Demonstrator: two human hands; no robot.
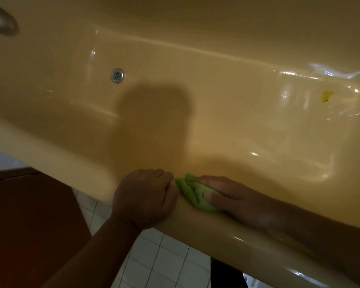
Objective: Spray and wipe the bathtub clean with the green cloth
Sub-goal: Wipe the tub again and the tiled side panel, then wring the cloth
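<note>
Tiles of the floor [164, 265] lie nearest, under the rim of the bathtub [227, 244], where both hands are. The left hand [143, 198] curls its fingers over the rim and grips it like a brace. Just beside it, the right hand [229, 196] lies flat with fingers straight, pressing the bunched green cloth [190, 193] onto the top of the rim.

The rim shines as if wet, so the bracing hand could slip if weight leans on it. Nothing pinches the cloth, so a quick stroke could let it slide out and drop into the tub or onto the tiles. Bunched this small, it may also leave streaks. Farther in, the yellow mark [326, 96] on the tub floor sits well away from the hands and could be missed.

The left fingertips are hidden over the inner edge, and much of the cloth lies under the right palm. No spray bottle is in view. The brown surface [29, 225] at left is too dark to identify. Beyond the drain [117, 75], a blurred metal fitting [0, 19] is cut off at the corner.
</note>
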